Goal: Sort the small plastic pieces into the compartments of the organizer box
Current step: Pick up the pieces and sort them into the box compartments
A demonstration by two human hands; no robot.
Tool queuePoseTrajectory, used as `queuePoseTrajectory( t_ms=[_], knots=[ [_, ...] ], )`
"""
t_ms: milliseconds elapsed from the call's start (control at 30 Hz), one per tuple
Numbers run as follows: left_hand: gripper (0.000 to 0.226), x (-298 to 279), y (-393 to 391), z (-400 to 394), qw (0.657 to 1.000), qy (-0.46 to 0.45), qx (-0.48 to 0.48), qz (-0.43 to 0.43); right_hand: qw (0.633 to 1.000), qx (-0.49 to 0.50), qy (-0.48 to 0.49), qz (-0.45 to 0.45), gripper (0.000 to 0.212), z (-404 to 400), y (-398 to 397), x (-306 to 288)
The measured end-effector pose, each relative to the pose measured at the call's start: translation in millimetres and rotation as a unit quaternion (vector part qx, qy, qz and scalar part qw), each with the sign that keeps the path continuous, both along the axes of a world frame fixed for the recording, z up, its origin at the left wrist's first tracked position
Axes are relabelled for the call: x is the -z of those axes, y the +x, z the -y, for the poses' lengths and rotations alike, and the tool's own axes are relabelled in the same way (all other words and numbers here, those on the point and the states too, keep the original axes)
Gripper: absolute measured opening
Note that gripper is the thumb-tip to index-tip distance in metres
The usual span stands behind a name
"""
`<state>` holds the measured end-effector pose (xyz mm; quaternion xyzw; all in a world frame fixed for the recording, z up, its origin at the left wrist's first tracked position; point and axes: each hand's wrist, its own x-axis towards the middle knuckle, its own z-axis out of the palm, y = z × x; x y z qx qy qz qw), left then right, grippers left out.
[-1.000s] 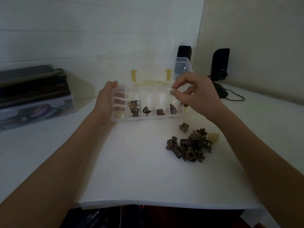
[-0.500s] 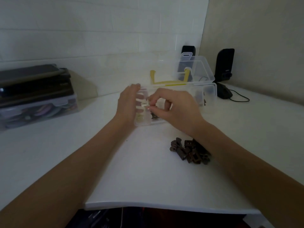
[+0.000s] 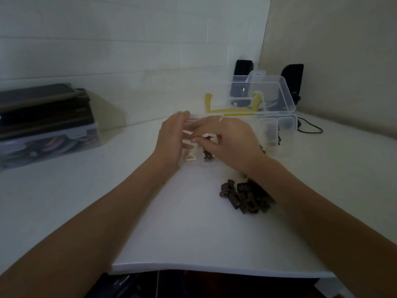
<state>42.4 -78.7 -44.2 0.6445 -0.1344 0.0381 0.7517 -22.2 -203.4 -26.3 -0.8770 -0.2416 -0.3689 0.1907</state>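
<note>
The clear organizer box (image 3: 285,134) stands on the white table with its lid (image 3: 279,93) raised. My left hand (image 3: 169,140) grips the box's left end. My right hand (image 3: 232,143) reaches over the box, its fingertips pinched together above the leftmost compartments, where a small pale bit shows; the blur hides its shape. A pale piece (image 3: 190,157) lies in the leftmost compartment and dark pieces (image 3: 208,155) in the one beside it. A pile of dark brown plastic pieces (image 3: 245,196) lies on the table in front of the box, partly under my right forearm.
A stack of storage boxes (image 3: 43,125) sits at the far left. Two black speakers (image 3: 242,67) (image 3: 293,72) and a black cable (image 3: 311,127) stand behind the box by the wall. The table's front edge (image 3: 214,269) runs close below my arms.
My right hand has moved from the box's right side across to its leftmost compartments, carrying a pale piece. The view has shifted left, so the box now sits further right.
</note>
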Motion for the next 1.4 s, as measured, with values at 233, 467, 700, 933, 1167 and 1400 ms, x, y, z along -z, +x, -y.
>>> queuePoseTrajectory(
  t_ms=[233,467,700,933,1167,1400],
  knots=[
    [0.023,-10,9,-22,0.998,-0.009,-0.022,-0.065,0.962,-0.029,0.117,-0.244,0.008,53,-17,-33],
    [0.024,-13,10,-30,0.996,-0.026,0.002,-0.086,0.89,0.073,-0.019,-0.45,0.009,104,-19,-37],
    [0.022,-11,14,-32,0.993,-0.055,0.037,-0.095,0.795,0.108,-0.043,-0.595,0.03,108,-19,-37],
    [0.024,-12,15,-31,0.989,-0.074,0.074,-0.103,0.736,0.155,-0.071,-0.655,0.026,110,-23,-40],
    [0.027,-11,15,-31,0.993,-0.066,0.049,-0.086,0.782,0.126,-0.082,-0.605,0.018,103,-21,-38],
    [0.026,-12,15,-32,0.987,-0.083,0.086,-0.106,0.923,0.027,0.079,-0.377,0.014,98,-24,-41]
  ],
)
